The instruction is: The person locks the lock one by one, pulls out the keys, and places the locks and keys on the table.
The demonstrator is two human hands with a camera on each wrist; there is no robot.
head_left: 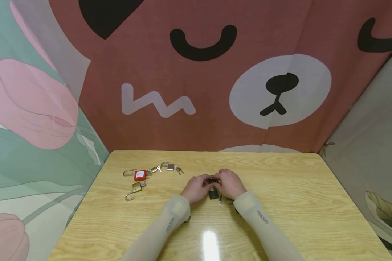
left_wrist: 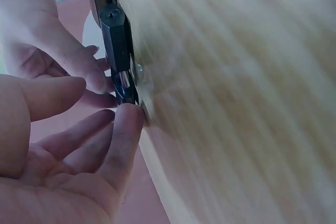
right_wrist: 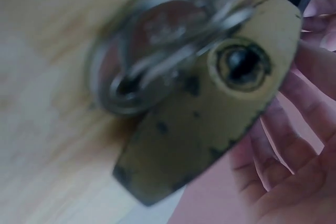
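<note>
Two dark padlocks lie in line on the table between my hands. The nearer padlock shows its worn brass underside with a keyhole in the right wrist view, and keys on a ring lie beside it, blurred. Beyond it is a smaller black padlock, its shackle end partly covered by fingertips. My left hand holds that smaller padlock near its shackle. From the other side, my right hand pinches it. Fingers hide exactly where each one presses.
Several padlocks lie at the left of the wooden table: a red padlock, a brass padlock and a silver padlock, with small keys. Printed cloth hangs behind the table and at both sides.
</note>
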